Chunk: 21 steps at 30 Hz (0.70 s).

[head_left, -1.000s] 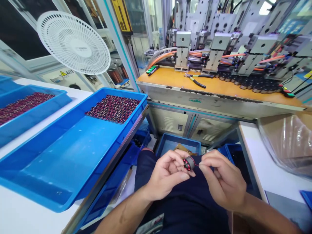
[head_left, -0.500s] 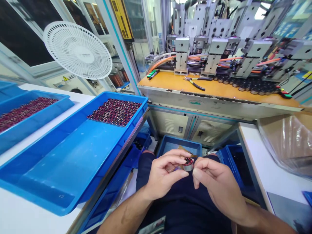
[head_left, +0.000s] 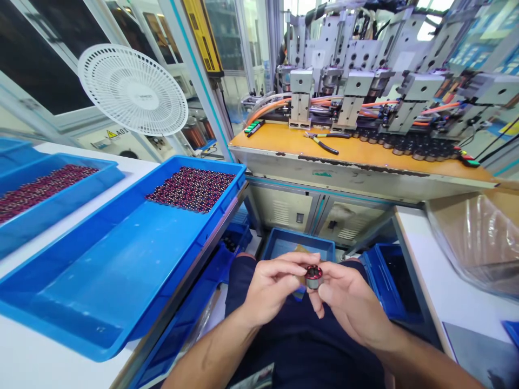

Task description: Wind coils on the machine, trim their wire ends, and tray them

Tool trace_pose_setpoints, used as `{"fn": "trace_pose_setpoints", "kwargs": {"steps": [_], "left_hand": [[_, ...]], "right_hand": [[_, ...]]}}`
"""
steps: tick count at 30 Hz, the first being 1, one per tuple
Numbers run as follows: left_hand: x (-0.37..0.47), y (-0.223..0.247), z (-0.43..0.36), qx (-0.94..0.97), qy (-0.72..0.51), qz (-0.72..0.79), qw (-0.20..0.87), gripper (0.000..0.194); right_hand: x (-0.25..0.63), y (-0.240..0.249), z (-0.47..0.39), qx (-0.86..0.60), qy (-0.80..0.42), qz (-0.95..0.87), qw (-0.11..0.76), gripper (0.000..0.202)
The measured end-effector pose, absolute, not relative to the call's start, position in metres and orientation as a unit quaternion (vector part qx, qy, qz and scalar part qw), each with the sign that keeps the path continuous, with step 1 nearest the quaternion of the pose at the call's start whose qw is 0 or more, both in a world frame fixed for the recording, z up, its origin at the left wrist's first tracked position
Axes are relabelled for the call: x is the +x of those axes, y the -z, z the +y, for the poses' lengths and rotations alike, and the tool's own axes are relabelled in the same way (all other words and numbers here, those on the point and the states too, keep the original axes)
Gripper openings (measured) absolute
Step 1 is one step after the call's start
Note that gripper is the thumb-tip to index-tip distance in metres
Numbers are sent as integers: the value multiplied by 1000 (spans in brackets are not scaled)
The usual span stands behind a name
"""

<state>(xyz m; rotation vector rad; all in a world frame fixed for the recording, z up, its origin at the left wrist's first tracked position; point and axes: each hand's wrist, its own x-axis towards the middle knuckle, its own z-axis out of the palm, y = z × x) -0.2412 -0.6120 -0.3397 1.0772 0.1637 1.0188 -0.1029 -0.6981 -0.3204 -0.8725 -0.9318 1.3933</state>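
Note:
A small round metal ring part (head_left: 314,277) with a red and black inside is held above my lap, between both hands. The fingertips of my left hand (head_left: 271,286) touch its left side. My right hand (head_left: 352,297) pinches its right side with thumb and fingers. The ring sits upright, its open top showing. To the left, a long blue tray (head_left: 117,259) holds many small dark red parts (head_left: 192,189) packed at its far end.
Another blue tray (head_left: 107,168) of red parts lies farther left. Ahead, an orange bench (head_left: 279,141) carries pliers (head_left: 324,143), markers and dark cylinders beneath machine heads. A white fan (head_left: 135,89) stands back left. A plastic-lined box (head_left: 470,237) is at right.
The ring has turned to show more of its open top. My right fingers have closed onto its right side, and my left thumb has drawn back a little.

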Motion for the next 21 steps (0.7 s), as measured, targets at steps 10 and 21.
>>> {"fn": "trace_pose_setpoints", "kwargs": {"steps": [10,21], "left_hand": [[-247,338,-627,688,-547,272,391,31],[-244,314,-624,742,-464,214,434,29]], "right_hand": [[-81,328,-685,-495,253,-678,481,31],[-75,334,-688,-415,305,-747,420,24]]}}
